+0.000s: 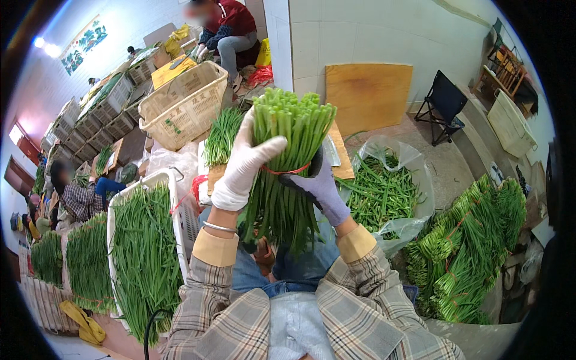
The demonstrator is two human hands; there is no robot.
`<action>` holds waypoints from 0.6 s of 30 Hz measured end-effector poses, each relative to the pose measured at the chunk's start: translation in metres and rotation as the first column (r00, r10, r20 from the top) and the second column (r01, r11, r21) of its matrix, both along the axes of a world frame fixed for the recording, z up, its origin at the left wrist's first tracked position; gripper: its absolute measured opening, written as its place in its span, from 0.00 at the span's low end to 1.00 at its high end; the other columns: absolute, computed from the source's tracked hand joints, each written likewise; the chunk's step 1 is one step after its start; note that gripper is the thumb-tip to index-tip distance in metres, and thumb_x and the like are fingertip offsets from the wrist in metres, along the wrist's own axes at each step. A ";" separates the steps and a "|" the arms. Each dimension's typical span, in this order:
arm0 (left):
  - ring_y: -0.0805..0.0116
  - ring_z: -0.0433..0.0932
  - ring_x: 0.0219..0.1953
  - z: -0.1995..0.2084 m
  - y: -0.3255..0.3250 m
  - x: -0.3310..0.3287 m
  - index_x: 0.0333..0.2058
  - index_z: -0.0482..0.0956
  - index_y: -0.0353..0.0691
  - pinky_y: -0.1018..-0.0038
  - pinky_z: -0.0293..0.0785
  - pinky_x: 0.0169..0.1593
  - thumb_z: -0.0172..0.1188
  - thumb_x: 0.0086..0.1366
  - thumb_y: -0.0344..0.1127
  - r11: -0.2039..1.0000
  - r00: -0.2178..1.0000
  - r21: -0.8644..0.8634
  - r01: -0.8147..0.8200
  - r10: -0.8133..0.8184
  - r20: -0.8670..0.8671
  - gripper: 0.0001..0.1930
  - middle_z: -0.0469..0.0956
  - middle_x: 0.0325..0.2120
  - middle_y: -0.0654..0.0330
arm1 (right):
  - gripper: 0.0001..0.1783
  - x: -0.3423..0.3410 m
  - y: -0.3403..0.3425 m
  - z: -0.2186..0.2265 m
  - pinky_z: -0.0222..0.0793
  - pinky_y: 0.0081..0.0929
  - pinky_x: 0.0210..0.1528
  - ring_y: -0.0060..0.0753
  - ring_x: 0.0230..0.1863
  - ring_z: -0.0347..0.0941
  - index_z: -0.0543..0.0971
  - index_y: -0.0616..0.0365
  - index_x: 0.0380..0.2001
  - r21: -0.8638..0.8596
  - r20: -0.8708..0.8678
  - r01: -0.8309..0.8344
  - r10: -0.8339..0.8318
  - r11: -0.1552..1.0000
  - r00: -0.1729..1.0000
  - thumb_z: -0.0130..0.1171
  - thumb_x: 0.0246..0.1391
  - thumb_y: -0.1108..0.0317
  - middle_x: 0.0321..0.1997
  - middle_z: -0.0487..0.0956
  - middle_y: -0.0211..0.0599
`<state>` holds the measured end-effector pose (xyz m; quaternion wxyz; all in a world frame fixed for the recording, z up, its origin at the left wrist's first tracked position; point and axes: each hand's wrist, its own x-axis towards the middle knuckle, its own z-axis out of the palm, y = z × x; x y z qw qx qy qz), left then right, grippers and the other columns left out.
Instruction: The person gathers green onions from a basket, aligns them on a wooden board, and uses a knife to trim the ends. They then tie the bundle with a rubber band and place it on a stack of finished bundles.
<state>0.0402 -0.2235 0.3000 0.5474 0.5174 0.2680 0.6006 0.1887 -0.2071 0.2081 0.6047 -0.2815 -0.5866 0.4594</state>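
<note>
Bare floor (444, 168) lies open at two o'clock, toward the folding chair (445, 102). The white crate (157, 180) of stalks blocks nine o'clock, the plastic bag (390, 192) three, stacked bundles (468, 252) four, the cutting board (342, 156) twelve.

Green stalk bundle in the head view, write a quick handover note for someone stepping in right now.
Left hand, white glove: fingers wrapped round the bundle of green stalks, held upright.
Right hand, purple glove: grips the same bundle at its red band.
Done: band is on; tied bundles are piled to the right.
Left: loose stalks in the white crate on the left and in the clear bag.
</note>
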 end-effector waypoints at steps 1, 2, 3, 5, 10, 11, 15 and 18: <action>0.67 0.64 0.57 -0.015 0.008 -0.001 0.61 0.53 0.36 0.72 0.58 0.60 0.71 0.45 0.32 0.997 0.990 0.077 -0.001 0.012 -0.141 0.47 0.64 0.55 0.56 | 0.49 0.005 0.001 0.001 0.58 0.31 0.60 0.31 0.58 0.63 0.58 0.59 0.59 0.018 -0.025 0.018 -0.018 1.000 1.000 0.72 0.32 0.70 0.57 0.67 0.37; 0.66 0.60 0.60 -0.028 0.012 -0.001 0.63 0.49 0.37 0.71 0.55 0.62 0.72 0.45 0.33 0.988 0.961 0.154 0.009 0.034 -0.276 0.50 0.61 0.58 0.55 | 0.49 0.011 0.005 -0.001 0.58 0.30 0.60 0.31 0.58 0.62 0.58 0.60 0.59 -0.012 -0.051 0.038 -0.038 0.999 0.998 0.73 0.32 0.69 0.57 0.66 0.37; 0.66 0.58 0.61 -0.027 0.006 -0.002 0.64 0.47 0.37 0.71 0.54 0.63 0.74 0.42 0.36 0.989 0.898 0.146 0.026 0.041 -0.437 0.53 0.59 0.59 0.55 | 0.50 0.014 0.010 -0.001 0.58 0.30 0.60 0.31 0.58 0.62 0.58 0.60 0.59 -0.038 -0.085 0.047 -0.050 0.998 0.995 0.74 0.31 0.68 0.58 0.65 0.38; 0.66 0.58 0.60 -0.048 0.001 0.001 0.64 0.47 0.38 0.71 0.54 0.62 0.74 0.42 0.33 0.991 0.896 0.117 0.062 -0.004 -0.444 0.53 0.59 0.59 0.55 | 0.48 0.023 0.011 0.022 0.59 0.29 0.59 0.30 0.56 0.64 0.60 0.61 0.57 -0.014 -0.124 0.076 -0.078 0.997 0.989 0.74 0.31 0.69 0.56 0.67 0.38; 0.69 0.64 0.56 -0.115 -0.002 -0.002 0.62 0.54 0.36 0.74 0.60 0.59 0.71 0.46 0.33 0.983 0.822 -0.116 0.145 -0.185 -0.538 0.46 0.67 0.53 0.55 | 0.32 0.076 0.035 0.053 0.68 0.27 0.49 0.27 0.49 0.69 0.66 0.61 0.53 -0.089 -0.314 0.065 -0.090 0.994 0.945 0.65 0.42 0.71 0.49 0.73 0.37; 0.69 0.65 0.54 -0.131 -0.002 -0.009 0.61 0.56 0.35 0.74 0.61 0.58 0.71 0.47 0.32 0.968 0.767 -0.193 0.161 -0.246 -0.592 0.44 0.69 0.52 0.55 | 0.29 0.085 0.036 0.062 0.68 0.27 0.49 0.27 0.49 0.69 0.68 0.61 0.52 -0.128 -0.335 0.102 -0.140 0.987 0.932 0.63 0.45 0.69 0.49 0.74 0.36; 0.68 0.71 0.49 -0.183 0.005 -0.036 0.58 0.62 0.35 0.73 0.67 0.53 0.66 0.53 0.33 0.947 0.590 -0.259 0.189 -0.320 -0.741 0.34 0.73 0.48 0.55 | 0.20 0.162 0.069 0.061 0.62 0.28 0.57 0.28 0.52 0.68 0.72 0.55 0.52 0.138 -0.311 0.361 -0.306 0.922 0.900 0.49 0.58 0.61 0.51 0.74 0.33; 0.65 0.71 0.51 -0.187 0.019 -0.064 0.58 0.62 0.36 0.71 0.68 0.55 0.62 0.58 0.31 0.874 0.652 -0.376 0.307 -0.481 -0.586 0.30 0.72 0.50 0.52 | 0.20 0.195 0.075 0.083 0.66 0.29 0.54 0.29 0.49 0.71 0.73 0.56 0.49 0.056 -0.515 0.236 -0.174 0.970 0.839 0.51 0.57 0.57 0.49 0.75 0.34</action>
